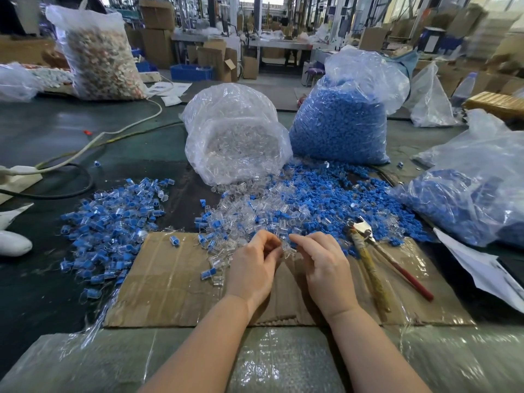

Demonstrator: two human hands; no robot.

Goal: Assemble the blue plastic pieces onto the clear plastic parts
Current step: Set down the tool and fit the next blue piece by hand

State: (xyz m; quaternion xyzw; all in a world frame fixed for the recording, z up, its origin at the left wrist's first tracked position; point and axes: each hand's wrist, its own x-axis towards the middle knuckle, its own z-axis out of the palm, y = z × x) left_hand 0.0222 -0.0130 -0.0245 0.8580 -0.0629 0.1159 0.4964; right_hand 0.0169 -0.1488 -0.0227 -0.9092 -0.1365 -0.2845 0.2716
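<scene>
**Kid:** Big busy workshop all around, with boxes far back, and the green table point(56, 131) is sitting up close. What are the hands doing?

**Helper:** Both hands are meeting over the cardboard sheet point(175, 282). The left hand point(252, 268) is curling its fingers and pinching a small clear part point(287, 249) at the tips. The right hand point(323, 268) is curling in too, with its fingertips touching that same spot. I think I am seeing a bit of blue there, but it is too small to be sure.

**Kid:** So which step is going on?

**Helper:** I am guessing it is the joining step, one blue piece going onto one clear part. The next move is calling for lining the two up straight and pushing them together.

**Kid:** Where are the other pieces lying?

**Helper:** Just past the fingers, the mixed heap point(272, 211) of clear and blue bits is spreading out. The pliers point(365, 251) are lying just beside the right hand. The joined pile point(113, 217) is sitting off to the left, so the done one is probably going there. Farther back, the clear bag point(235, 137) is spilling open, and the blue bag point(340, 120) is standing next to it
</scene>
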